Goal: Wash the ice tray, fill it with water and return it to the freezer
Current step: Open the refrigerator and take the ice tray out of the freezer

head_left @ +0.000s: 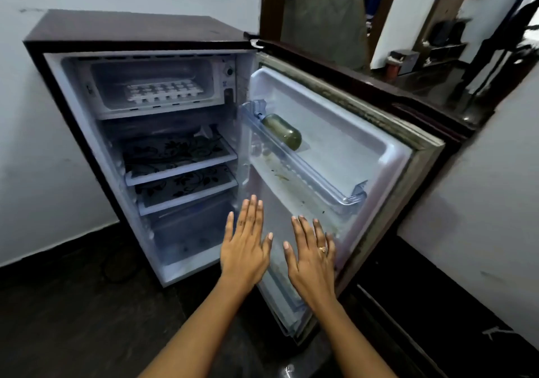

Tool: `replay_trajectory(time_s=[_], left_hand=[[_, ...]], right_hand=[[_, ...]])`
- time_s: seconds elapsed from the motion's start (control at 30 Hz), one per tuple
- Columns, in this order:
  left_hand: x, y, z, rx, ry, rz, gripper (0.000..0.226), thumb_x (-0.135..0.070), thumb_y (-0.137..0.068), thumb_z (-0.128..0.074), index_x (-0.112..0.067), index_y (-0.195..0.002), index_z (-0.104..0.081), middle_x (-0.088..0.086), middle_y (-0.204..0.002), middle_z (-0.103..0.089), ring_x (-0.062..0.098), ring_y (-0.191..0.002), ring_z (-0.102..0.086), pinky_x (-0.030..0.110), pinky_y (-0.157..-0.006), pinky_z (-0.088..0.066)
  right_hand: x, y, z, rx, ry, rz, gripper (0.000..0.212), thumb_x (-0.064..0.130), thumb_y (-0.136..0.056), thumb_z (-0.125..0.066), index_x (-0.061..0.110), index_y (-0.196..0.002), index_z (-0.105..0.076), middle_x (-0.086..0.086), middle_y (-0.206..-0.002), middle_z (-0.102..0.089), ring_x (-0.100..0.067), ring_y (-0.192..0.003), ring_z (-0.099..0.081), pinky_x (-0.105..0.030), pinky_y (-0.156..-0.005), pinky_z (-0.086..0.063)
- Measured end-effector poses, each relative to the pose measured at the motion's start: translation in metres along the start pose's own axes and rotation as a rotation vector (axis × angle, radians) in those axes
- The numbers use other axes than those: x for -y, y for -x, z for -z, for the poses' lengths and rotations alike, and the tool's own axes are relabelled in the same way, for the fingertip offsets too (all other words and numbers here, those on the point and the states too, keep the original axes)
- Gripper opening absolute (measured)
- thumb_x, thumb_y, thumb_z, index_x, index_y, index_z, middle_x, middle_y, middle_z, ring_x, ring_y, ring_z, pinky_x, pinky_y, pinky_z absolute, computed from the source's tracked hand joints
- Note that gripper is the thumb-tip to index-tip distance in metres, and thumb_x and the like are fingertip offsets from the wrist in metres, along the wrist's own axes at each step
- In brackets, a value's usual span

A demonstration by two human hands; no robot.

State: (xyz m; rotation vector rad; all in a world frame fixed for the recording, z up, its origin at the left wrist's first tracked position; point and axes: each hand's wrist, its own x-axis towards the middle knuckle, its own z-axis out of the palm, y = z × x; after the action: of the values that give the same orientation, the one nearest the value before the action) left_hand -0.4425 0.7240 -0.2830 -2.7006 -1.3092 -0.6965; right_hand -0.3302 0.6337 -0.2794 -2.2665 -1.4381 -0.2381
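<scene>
1. Head view: a small dark fridge (140, 32) stands against the wall with its door (335, 156) swung wide to the right.
2. The white ice tray (164, 91) lies in the freezer compartment (151, 84) at the top, on its floor.
3. The left hand (245, 249) is held out flat, palm down, fingers straight and spread a little, holding nothing.
4. The right hand (312, 258), a ring (323, 249) on one finger, is flat beside it in the same way, also holding nothing.
5. Both hands hover in front of the fridge's lower part, well below the tray.
6. A greenish bottle (281, 130) lies on its side in the door shelf (303, 167).
7. Two patterned shelves (178, 156) sit below the freezer.
</scene>
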Motion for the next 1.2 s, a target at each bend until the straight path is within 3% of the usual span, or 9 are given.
replay_trajectory(time_s=[0.13,0.4,0.63,0.77,0.87,0.93,1.07,1.2], left_hand=[[0.050,0.000,-0.002,0.011,-0.039,0.072,0.066,-0.039,-0.093,-0.026,-0.006,-0.148,-0.013,0.008,-0.154,-0.024,0.017,-0.144,-0.007,0.040,-0.116,-0.006],[0.129,-0.020,-0.004,0.050,-0.072,0.181,0.062,-0.039,-0.093,-0.027,-0.006,-0.145,-0.021,0.009,-0.153,-0.028,0.015,-0.143,-0.005,0.037,-0.116,-0.003],[0.198,-0.049,-0.009,0.051,-0.072,0.216,0.061,-0.038,-0.094,-0.027,-0.005,-0.146,-0.024,0.009,-0.154,-0.026,0.012,-0.145,0.004,0.038,-0.115,-0.006],[0.234,-0.070,-0.011,0.038,-0.068,0.242,0.062,-0.040,-0.095,-0.026,-0.005,-0.145,-0.026,0.010,-0.153,-0.025,0.017,-0.144,-0.007,0.037,-0.114,-0.006],[0.259,-0.096,-0.009,0.047,-0.074,0.277,0.063,-0.041,-0.094,-0.025,-0.005,-0.145,-0.026,0.010,-0.153,-0.024,0.020,-0.143,-0.018,0.036,-0.114,-0.003],[0.270,-0.114,-0.007,0.049,-0.073,0.297,0.065,-0.043,-0.094,-0.020,-0.006,-0.147,-0.020,0.009,-0.155,-0.016,0.023,-0.143,-0.013,0.033,-0.114,0.005],[0.287,-0.152,-0.010,0.031,-0.030,0.318,0.070,-0.049,-0.086,0.004,-0.014,-0.146,0.009,0.000,-0.153,0.016,0.016,-0.140,0.019,0.032,-0.114,0.016],[0.305,-0.194,-0.019,0.029,-0.056,0.328,0.066,-0.048,-0.088,0.007,-0.013,-0.143,0.020,0.000,-0.150,0.027,0.013,-0.137,0.028,0.032,-0.113,0.018]], right_hand=[[0.031,-0.027,-0.027,0.085,0.087,0.076,0.058,0.047,-0.096,-0.022,0.016,-0.144,-0.033,-0.001,-0.149,-0.037,-0.017,-0.141,-0.015,-0.041,-0.114,0.003],[0.099,-0.073,-0.070,0.134,0.144,0.179,0.064,0.049,-0.097,-0.008,0.014,-0.143,-0.035,-0.003,-0.149,-0.036,-0.017,-0.141,-0.015,-0.041,-0.115,0.009],[0.156,-0.117,-0.115,0.143,0.104,0.204,0.061,0.050,-0.097,-0.013,0.015,-0.146,-0.025,0.000,-0.153,-0.025,-0.014,-0.144,0.000,-0.039,-0.115,0.015],[0.179,-0.146,-0.133,0.102,0.085,0.220,0.060,0.048,-0.098,-0.015,0.016,-0.146,-0.027,0.000,-0.152,-0.029,-0.014,-0.143,-0.007,-0.044,-0.114,0.003],[0.194,-0.174,-0.138,0.060,0.070,0.225,0.059,0.047,-0.097,-0.016,0.015,-0.146,-0.028,0.000,-0.152,-0.031,-0.015,-0.143,-0.012,-0.042,-0.115,0.006],[0.203,-0.195,-0.140,0.042,0.067,0.234,0.060,0.048,-0.097,-0.014,0.015,-0.145,-0.030,-0.001,-0.151,-0.032,-0.017,-0.142,-0.013,-0.040,-0.114,0.010],[0.217,-0.245,-0.145,0.051,0.034,0.267,0.066,0.051,-0.092,-0.008,0.019,-0.148,-0.020,0.001,-0.156,-0.021,-0.015,-0.143,0.002,-0.038,-0.112,0.019],[0.227,-0.300,-0.156,0.028,0.019,0.267,0.073,0.056,-0.087,-0.001,0.021,-0.149,-0.016,0.001,-0.157,-0.019,-0.017,-0.146,-0.004,-0.037,-0.110,0.023]])
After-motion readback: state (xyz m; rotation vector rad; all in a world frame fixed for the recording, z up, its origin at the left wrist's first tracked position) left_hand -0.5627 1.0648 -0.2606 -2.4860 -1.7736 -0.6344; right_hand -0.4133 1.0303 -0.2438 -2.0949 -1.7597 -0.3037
